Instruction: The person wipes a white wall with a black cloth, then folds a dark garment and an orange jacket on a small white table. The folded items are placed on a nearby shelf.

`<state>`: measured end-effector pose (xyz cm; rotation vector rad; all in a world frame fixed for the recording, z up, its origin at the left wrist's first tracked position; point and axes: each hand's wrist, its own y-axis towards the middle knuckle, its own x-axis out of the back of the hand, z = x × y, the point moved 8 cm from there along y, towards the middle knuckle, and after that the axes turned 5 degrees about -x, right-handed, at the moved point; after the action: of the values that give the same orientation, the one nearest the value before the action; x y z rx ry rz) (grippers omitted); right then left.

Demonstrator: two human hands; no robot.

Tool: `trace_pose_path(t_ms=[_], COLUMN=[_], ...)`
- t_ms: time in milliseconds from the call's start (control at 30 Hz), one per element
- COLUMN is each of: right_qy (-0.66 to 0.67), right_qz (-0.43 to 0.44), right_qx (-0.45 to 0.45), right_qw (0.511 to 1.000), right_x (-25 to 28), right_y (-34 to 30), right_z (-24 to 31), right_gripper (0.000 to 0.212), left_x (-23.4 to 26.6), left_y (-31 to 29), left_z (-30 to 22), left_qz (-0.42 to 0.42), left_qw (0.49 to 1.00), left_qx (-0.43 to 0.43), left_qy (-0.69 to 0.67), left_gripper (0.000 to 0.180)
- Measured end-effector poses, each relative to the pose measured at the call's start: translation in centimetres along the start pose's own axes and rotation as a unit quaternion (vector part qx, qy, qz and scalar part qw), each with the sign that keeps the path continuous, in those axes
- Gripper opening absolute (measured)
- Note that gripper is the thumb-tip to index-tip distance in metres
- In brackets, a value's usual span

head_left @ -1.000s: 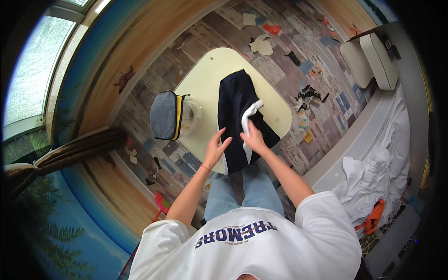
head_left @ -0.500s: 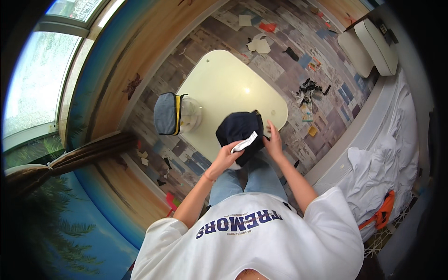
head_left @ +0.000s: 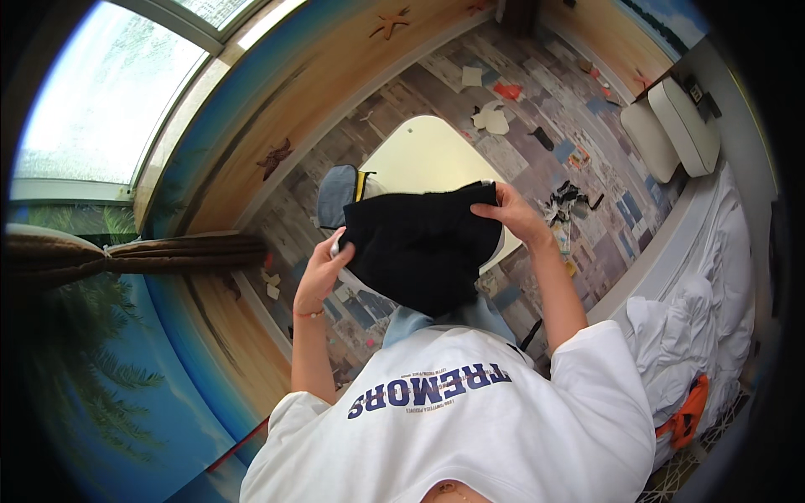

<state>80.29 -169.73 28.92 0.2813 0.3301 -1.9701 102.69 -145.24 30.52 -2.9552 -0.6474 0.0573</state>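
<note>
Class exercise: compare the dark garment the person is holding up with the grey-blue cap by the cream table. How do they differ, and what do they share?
The dark garment is near-black and plain; the cap is grey-blue with a yellow stripe. The garment is held up by the left hand and right hand; no hand touches the cap. The garment looks larger. Both appear to be fabric.

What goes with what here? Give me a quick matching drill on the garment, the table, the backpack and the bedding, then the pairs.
Things:
1. dark garment
2. table
3. backpack
4. bedding

Descriptions:
A. white, crumpled at the right
B. pale yellow top, partly covered
C. held up between both hands
D. grey-blue, at the table's left edge

Pairs: 1-C, 2-B, 3-D, 4-A. The left hand and right hand grip the garment's edges.
</note>
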Motion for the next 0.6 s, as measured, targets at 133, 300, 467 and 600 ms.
trace_pose_path(t_ms=[133,300,467,600], right_qy=[-0.037,-0.178,-0.249,-0.243], right_qz=[-0.010,-0.052,-0.089,-0.189], right_qx=[0.034,0.069,0.113,0.121], right_qw=[0.999,0.980,0.958,0.944], right_x=[-1.9,-1.1,-1.4,-2.5], right_y=[-0.5,-1.6,-2.4,-3.4], right_z=[4.0,8.6,12.2,13.3], right_gripper=[0.033,0.029,0.027,0.025], left_x=[-5.1,-3.1,-3.7,-5.0], left_y=[0.6,2.0,2.8,3.7], left_z=[-3.3,-4.8,-10.3,-10.2], left_qz=[0.024,-0.048,-0.020,0.027], left_qw=[0.992,0.992,0.966,0.977], left_qx=[-0.070,-0.112,-0.231,-0.207], left_qy=[0.104,0.023,0.116,0.044], left_gripper=[0.035,0.023,0.022,0.024])
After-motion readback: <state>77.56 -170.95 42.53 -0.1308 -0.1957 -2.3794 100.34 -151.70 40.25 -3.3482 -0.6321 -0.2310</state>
